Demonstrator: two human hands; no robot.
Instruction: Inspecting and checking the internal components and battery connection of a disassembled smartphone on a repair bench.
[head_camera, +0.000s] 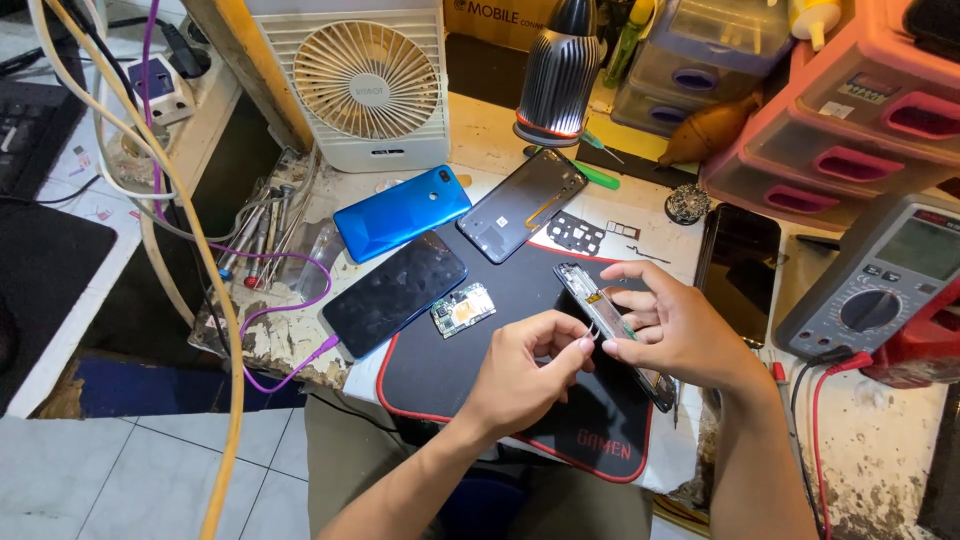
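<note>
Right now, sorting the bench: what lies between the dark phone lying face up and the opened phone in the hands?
In the head view, a small green circuit board lies on the black mat between them.

Mat (440, 375): board (463, 309) on it, phones (400, 250) left-behind, fan (365, 80) behind, multimeter (875, 285) right.

Both forearms are bare to the elbow, with no sleeves in view. The left hand (520, 375) and right hand (680, 330) wear no gloves, rings or watch. Olive-khaki trousers (340, 450) cover the lap.
</note>
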